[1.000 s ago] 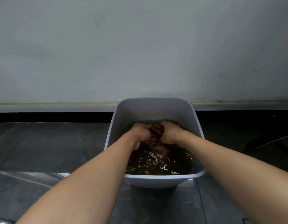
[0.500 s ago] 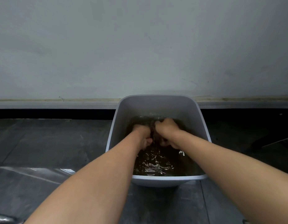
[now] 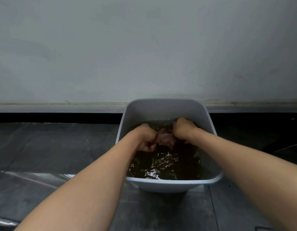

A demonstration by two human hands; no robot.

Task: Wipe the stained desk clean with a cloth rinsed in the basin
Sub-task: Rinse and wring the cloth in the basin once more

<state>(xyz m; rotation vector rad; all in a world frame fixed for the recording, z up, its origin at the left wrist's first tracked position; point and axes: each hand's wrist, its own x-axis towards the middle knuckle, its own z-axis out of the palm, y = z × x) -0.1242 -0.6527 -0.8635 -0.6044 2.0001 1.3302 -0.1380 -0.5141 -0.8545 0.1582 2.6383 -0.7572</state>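
The left forearm (image 3: 94, 180) and right forearm (image 3: 244, 164) are bare up to the picture's edge; the left hand (image 3: 147, 139) and right hand (image 3: 183, 130) are bare too

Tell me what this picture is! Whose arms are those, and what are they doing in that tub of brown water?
There is no machine here, just a person. They wear a small camera on their head that looks forward and down, so you see what they see: their own two arms reaching out.

The grey tub is a basin. It stands on a dark tiled floor, close to a pale wall. The basin holds dark, rippling water.

The left hand and the right hand are both at the water's surface. Between them they grip a bunched, pinkish cloth, which is wet and crumpled. It looks like they are rinsing it.

The cloth is meant for wiping a dirty desk, but the desk is not in this picture.
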